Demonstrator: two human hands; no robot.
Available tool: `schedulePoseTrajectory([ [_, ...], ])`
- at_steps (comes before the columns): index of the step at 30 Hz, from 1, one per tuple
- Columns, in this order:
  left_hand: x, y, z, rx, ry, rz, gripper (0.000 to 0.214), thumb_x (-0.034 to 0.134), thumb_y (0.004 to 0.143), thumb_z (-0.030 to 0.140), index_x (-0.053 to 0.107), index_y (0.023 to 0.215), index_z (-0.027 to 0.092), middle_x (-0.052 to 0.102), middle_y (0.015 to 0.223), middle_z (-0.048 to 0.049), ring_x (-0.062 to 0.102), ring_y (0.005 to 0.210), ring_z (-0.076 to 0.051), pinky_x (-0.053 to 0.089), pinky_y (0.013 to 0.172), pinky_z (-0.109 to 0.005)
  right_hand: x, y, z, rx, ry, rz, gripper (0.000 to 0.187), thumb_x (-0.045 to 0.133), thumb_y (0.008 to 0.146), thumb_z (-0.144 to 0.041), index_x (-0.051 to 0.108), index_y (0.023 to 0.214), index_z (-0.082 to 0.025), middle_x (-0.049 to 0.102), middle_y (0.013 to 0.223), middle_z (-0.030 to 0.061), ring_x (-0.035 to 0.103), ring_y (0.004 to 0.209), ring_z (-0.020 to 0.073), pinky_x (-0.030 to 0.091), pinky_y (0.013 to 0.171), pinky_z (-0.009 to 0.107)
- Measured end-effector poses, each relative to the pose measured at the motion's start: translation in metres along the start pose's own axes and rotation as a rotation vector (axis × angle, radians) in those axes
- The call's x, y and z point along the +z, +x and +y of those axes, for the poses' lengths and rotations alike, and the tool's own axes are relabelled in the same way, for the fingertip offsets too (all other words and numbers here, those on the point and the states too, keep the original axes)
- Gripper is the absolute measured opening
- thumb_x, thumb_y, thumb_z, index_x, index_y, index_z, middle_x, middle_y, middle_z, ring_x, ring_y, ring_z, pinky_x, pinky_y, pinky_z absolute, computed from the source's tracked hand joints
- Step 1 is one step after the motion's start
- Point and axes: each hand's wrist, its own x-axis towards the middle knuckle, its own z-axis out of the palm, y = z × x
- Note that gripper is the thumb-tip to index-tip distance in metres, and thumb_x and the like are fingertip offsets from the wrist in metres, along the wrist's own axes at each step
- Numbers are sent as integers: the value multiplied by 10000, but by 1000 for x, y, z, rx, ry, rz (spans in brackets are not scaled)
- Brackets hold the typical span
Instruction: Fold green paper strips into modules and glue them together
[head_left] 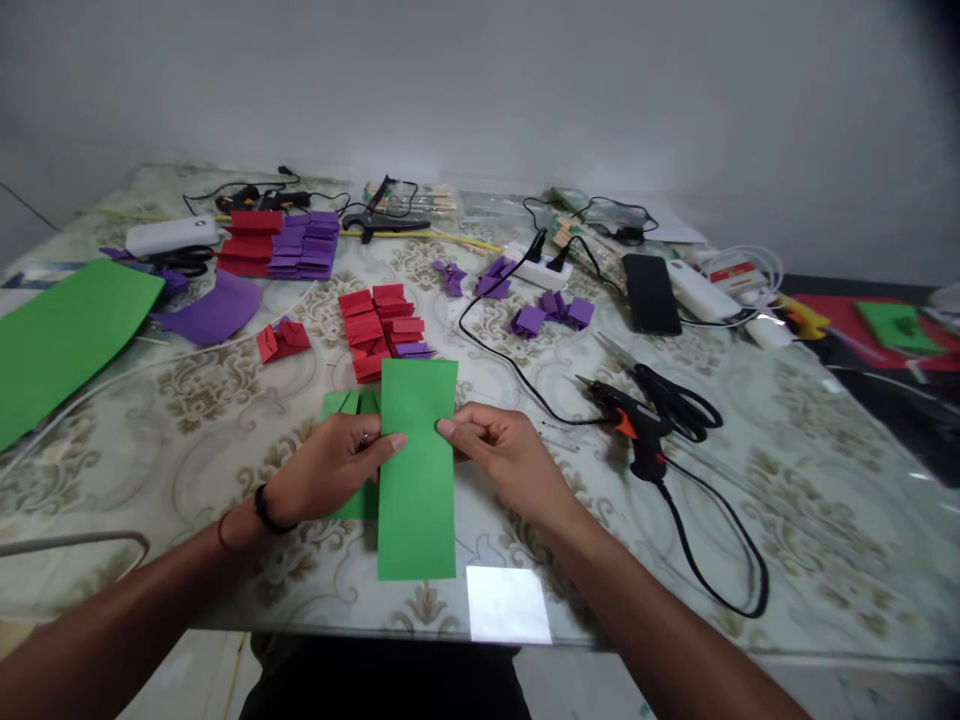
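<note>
A long green paper strip [417, 500] lies upright in front of me on the patterned table [187, 400]. My left hand [334, 470] pinches its left edge at mid-height, and my right hand [499, 450] pinches the right edge opposite. Both hands have their fingers curled closed on the paper. More green paper pieces [346, 404] sit under my left hand, partly hidden. Just beyond the strip lie folded red paper pieces [379, 325].
A black glue gun [637, 425] with its cable and black scissors [671, 395] lie to the right. Purple folded pieces [551, 312], a power strip [536, 268], a phone [651, 292], a large green sheet [64, 335] and red and purple stacks [285, 245] fill the far side.
</note>
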Motion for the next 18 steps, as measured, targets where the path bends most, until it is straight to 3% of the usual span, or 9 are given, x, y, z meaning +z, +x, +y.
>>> schedulePoseTrajectory([
  [12, 2, 2, 0, -10, -36, -20, 465, 550, 936, 567, 423, 642, 229, 438, 570, 50, 499, 541, -134, 419, 523, -253, -1, 2, 2, -3, 60, 23, 486, 819, 808, -667, 680, 770, -202, 554, 623, -47, 524, 612, 142, 479, 682, 314],
  [18, 2, 2, -3, -5, -12, 69, 477, 532, 956, 573, 454, 647, 218, 450, 585, 46, 471, 564, -132, 385, 534, -256, -1, 0, 1, 6, 37, -4, 473, 855, 798, -626, 664, 747, -197, 519, 587, -64, 452, 571, 117, 386, 601, 278],
])
